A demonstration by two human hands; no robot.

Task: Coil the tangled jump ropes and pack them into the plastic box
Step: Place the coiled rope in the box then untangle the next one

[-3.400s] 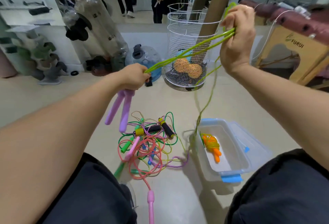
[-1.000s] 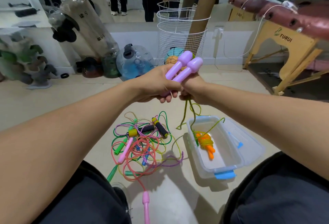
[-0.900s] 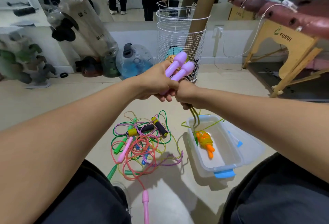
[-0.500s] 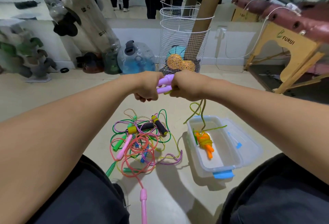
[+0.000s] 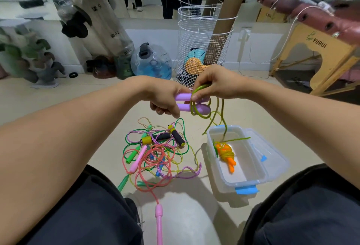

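Now we are gripping the two purple handles [image 5: 191, 103] side by side in our left hand [image 5: 165, 98], while our right hand [image 5: 212, 85] is pinching the green rope [image 5: 196, 106] and winding it around them. We are keeping each turn snug, since slack is trailing into the plastic box [image 5: 251, 181] on the floor.

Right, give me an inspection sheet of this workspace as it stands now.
Surface: beige floor, person seated over it.
Job's things: green rope looped round two purple handles; tangled rope pile; open plastic box holding one coiled orange rope; its lid lies alongside.
Clutter: pink handle stretching toward the person.
Grips: left hand holds the handles; right hand pinches the green rope.
Cables: white cord draped from the bench.
Surroundings: wire basket, water jug, wooden bench, mirror wall.
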